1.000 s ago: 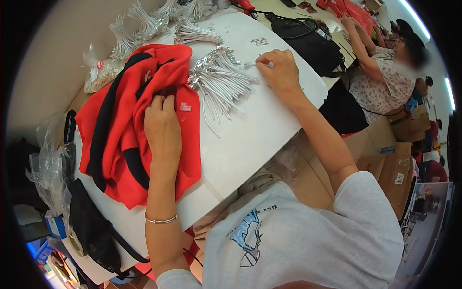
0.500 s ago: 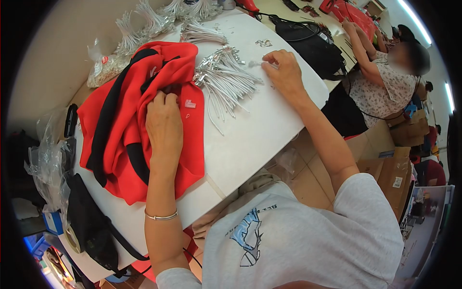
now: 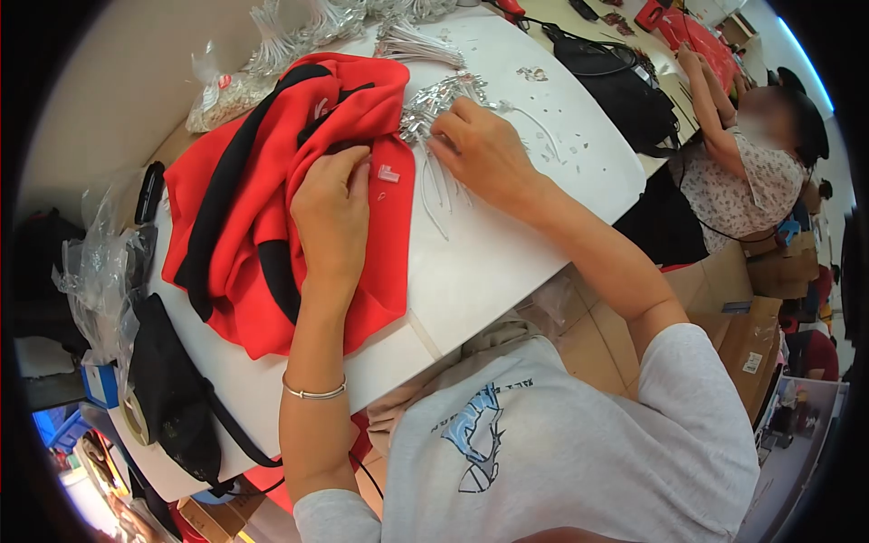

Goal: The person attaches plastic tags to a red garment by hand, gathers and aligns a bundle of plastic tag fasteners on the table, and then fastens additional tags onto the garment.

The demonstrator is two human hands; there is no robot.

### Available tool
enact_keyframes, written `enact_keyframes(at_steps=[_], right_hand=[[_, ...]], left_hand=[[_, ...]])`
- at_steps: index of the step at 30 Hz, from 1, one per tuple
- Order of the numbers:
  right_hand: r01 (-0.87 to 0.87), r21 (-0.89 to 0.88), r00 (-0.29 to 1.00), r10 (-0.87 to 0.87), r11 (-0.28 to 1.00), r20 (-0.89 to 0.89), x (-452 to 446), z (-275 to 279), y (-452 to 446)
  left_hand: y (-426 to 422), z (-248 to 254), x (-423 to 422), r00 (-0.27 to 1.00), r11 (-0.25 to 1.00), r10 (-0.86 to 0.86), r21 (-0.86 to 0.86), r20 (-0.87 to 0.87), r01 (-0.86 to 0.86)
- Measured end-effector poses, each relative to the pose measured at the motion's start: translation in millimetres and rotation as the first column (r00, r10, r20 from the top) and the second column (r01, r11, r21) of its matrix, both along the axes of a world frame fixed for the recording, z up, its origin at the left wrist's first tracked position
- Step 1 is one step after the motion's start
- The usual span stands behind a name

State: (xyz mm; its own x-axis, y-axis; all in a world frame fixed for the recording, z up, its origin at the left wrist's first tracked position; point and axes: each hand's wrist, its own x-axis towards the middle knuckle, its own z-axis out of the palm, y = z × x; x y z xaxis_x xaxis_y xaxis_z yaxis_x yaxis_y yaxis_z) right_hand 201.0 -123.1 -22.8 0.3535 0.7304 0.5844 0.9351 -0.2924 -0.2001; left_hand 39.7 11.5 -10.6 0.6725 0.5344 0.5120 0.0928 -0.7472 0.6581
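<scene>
A red and black garment (image 3: 244,244) lies bunched on the white table. My left hand (image 3: 332,213) rests over it, thumb and fingers pinched together; anything between them is too small to make out. Beside those fingertips, a small clear-white plastic piece (image 3: 388,174) and a tiny ring-like bit (image 3: 381,195) lie on the red cloth. My right hand (image 3: 489,154) is over a bundle of white cables with silvery ends (image 3: 444,101), hiding much of it. Its fingers are curled together, and what they grip is hidden. One curved white cable (image 3: 541,124) lies to its right.
More cable bundles (image 3: 416,43) and a clear bag of small pale parts (image 3: 231,98) line the table's far side. A black bag (image 3: 615,86) sits beyond the right edge. Another person (image 3: 738,172) sits at the neighbouring table. A black pouch (image 3: 172,389) hangs near the left corner.
My right hand has moved left, from beside the cable bundle to over it. A curved cable now lies to the right. My left hand's fingertips have come up from the cloth fold. The view has shifted slightly.
</scene>
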Motion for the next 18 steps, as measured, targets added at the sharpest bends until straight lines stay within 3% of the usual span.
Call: enact_keyframes(at_steps=[1,3,5,10,16,18], right_hand=[[-0.008,0.002,1.0,0.008,1.0,-0.004,-1,-1,2],[0.018,0.035,0.999,-0.019,0.999,0.036,-3,-1,3],[0.046,0.071,0.995,-0.051,0.996,0.08,-3,0,2],[0.018,0.192,0.997,-0.003,0.981,-0.079,-3,9,-2],[-0.067,0.155,0.987,0.088,0.986,-0.133,2,16,-9],[-0.014,0.204,0.931,0.087,0.979,-0.354,-5,24,-11]], left_hand=[[0,3,-1,1.0,1.0,0.008,0.002,-0.004,-0.008],[0,10,-2,0.997,0.887,-0.055,-0.456,0.047,0.071],[0,14,-2,0.988,0.574,-0.085,-0.804,0.13,0.155],[-1,15,-2,0.949,0.42,-0.073,-0.853,0.307,0.309],[0,14,-2,0.942,0.284,-0.027,-0.901,0.336,0.329],[-5,14,-1,0.938,0.334,-0.024,-0.882,0.345,0.333]])
